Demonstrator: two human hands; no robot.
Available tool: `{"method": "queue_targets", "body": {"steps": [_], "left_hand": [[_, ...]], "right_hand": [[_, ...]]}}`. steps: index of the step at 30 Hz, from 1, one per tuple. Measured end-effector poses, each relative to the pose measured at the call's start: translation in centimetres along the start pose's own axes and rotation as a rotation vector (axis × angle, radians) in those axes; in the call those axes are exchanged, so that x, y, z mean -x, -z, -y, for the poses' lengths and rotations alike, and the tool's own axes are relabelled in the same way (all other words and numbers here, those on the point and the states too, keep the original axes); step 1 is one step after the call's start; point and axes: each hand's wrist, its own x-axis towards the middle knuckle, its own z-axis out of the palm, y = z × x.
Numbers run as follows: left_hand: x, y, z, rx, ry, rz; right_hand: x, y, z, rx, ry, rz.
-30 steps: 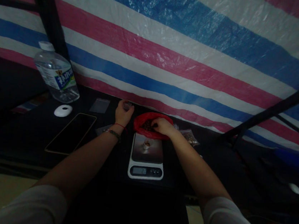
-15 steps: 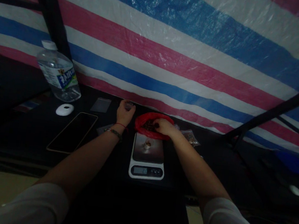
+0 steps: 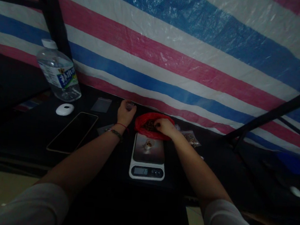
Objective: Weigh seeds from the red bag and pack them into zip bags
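Note:
A red plastic bag [image 3: 140,127] lies open behind a white digital kitchen scale [image 3: 146,175], with small dark brown pieces [image 3: 150,126] inside it. My right hand [image 3: 166,126] reaches into the bag from the right, its fingers pinched together on some of those pieces. On the scale's metal plate stands a small pale cup [image 3: 148,146] with a few brown bits in it. To the left of the bag, my left hand [image 3: 125,115] is curled around a small clear plastic thing [image 3: 129,106], whose exact kind I cannot make out. The scale's display is lit.
Left of my left arm are a phone [image 3: 73,132], a white oval gadget [image 3: 65,109], a flat clear zip bag [image 3: 101,104] and a large clear bottle [image 3: 59,73]. A filled zip bag [image 3: 191,138] lies beyond my right forearm. A striped plastic sheet [image 3: 159,52] hangs behind the black table.
My right fingers have shifted very slightly within the red bag. My left hand, the scale and the cup stay where they were.

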Motion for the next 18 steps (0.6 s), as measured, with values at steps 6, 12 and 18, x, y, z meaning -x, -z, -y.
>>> {"method": "queue_targets", "body": {"steps": [6, 12, 18], "left_hand": [[0.0, 0.1, -0.2, -0.004, 0.018, 0.000], [0.0, 0.0, 0.0, -0.013, 0.010, -0.007], [0.0, 0.0, 0.0, 0.000, 0.012, -0.006]], "right_hand": [[0.7, 0.8, 0.7, -0.081, -0.046, -0.070], [3.2, 4.2, 4.4, -0.139, 0.077, -0.126], [6.5, 5.7, 8.6, -0.152, 0.231, -0.081]]}}
